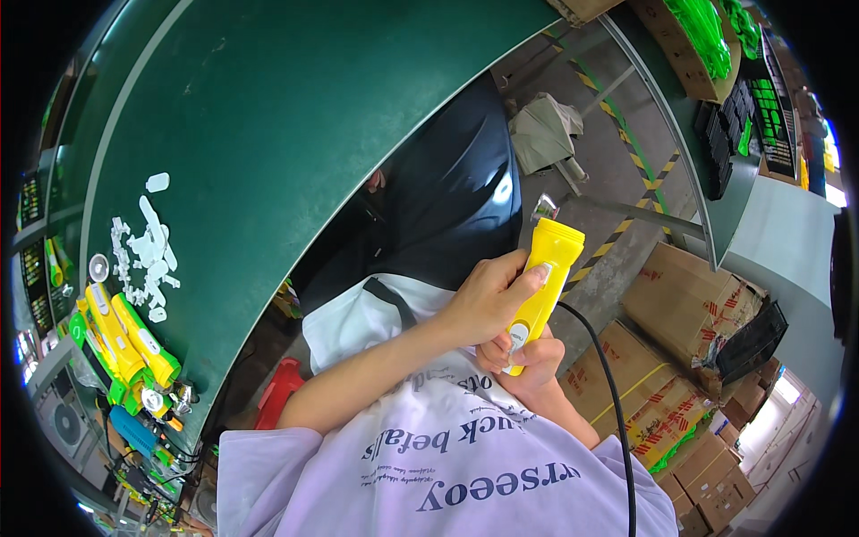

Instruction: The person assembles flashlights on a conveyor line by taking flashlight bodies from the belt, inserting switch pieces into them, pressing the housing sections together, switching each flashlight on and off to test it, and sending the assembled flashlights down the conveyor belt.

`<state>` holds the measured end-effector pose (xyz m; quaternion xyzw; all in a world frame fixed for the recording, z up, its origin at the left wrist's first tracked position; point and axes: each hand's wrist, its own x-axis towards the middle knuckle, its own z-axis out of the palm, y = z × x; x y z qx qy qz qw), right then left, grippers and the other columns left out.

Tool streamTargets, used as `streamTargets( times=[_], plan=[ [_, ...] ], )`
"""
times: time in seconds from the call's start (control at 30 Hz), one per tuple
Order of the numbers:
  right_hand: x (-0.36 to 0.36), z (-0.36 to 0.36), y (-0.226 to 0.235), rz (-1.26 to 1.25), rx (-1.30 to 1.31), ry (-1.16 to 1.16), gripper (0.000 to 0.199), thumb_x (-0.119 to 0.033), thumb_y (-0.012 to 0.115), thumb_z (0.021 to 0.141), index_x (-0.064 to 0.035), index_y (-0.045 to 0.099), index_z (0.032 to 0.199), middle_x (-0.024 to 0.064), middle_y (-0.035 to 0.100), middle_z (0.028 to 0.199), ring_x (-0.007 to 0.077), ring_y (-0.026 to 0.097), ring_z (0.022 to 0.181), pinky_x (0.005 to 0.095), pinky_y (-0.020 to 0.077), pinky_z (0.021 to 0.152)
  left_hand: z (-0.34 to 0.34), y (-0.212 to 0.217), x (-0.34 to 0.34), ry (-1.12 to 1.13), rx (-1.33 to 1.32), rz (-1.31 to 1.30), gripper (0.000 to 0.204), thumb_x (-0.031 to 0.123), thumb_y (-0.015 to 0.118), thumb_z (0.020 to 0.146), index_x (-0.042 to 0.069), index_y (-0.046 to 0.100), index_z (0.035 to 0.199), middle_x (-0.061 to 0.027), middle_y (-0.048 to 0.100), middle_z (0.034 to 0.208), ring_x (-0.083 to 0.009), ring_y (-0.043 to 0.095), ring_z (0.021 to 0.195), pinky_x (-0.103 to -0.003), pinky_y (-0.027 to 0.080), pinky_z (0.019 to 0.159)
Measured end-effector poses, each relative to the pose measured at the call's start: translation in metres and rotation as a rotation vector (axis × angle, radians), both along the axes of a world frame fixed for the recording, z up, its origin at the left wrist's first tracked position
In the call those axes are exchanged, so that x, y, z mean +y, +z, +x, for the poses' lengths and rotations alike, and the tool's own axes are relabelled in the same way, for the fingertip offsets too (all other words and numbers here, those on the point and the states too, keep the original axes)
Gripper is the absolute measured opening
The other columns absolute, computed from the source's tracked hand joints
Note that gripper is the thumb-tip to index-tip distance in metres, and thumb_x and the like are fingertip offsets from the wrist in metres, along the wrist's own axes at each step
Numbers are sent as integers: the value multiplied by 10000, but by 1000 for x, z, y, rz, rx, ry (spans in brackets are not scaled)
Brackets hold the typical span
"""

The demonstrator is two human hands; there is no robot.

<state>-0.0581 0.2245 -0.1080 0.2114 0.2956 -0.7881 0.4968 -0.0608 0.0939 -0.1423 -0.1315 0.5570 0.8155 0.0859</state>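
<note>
In front of my chest I hold a yellow flashlight body (543, 300), tilted, its wide collar end pointing up and away. My left hand (490, 291) wraps its upper part, thumb pressed on the front face. Lower down, my right hand (534, 358) grips the narrow end, its thumb close to a small white oval piece (518, 333) set on the body. A shiny metallic part (544, 208) shows just beyond the collar; whether it is attached I cannot tell. My palms and some fingers are hidden behind the body.
On the green table (268, 107) at the left lie several small white plastic parts (148, 251) and yellow-green flashlights (121, 336). A black cable (617, 403) hangs beside my right arm. Cardboard boxes (689, 286) are stacked at right; a red stool-like object (279, 394) stands below the table edge.
</note>
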Motion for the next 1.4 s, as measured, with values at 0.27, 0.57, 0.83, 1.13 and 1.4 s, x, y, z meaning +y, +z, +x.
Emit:
streamTargets(
  times=[0.27, 0.57, 0.83, 1.13, 1.4],
  plan=[
    [-4, 1, -4, -62, -28, 4, 209, -39, 558, 550, -36, 497, 750, 33, 452, 611, 176, 415, 484, 298, 302, 488, 4, -5, -6, -16, -17, 179, 427, 410, 474, 1027, -5, 575, 1019, -88, 635, 821, -151, 586, 706, -308, 475, 641],
    [-8, 4, -13, -93, -60, 7, 253, -115, 560, 528, -38, 522, 766, 55, 480, 599, 153, 423, 500, 282, 356, 514, 9, -11, -16, -138, -31, 330, 418, 353, 434, 1038, 31, 484, 1300, -127, 636, 1070, -197, 668, 969, -315, 548, 821],
    [-14, 6, -12, 21, -25, 3, 262, -102, 558, 514, -41, 522, 766, 47, 472, 587, 158, 419, 497, 280, 346, 504, 15, -20, -12, -103, -71, 225, 388, 301, 402, 1038, 24, 495, 1292, -115, 628, 1061, -206, 677, 956, -323, 556, 811],
    [-24, -1, -4, 76, 8, 32, 318, -68, 565, 491, -26, 534, 805, 47, 460, 586, 166, 423, 489, 282, 353, 492, 12, -9, -19, -10, -37, 301, 370, 282, 402, 1034, 2, 543, 1230, -130, 644, 1046, -208, 685, 913, -305, 555, 782],
    [-69, -30, 48, 640, 1298, 745, 401, -8, 614, 607, 1, 575, 1006, 148, 581, 689, 243, 568, 547, 322, 450, 553, 96, 110, -129, 566, 384, -1275, 452, 256, 769, 728, 27, 623, 1089, -130, 651, 1058, -306, 613, 982, -417, 479, 810]
  ],
)
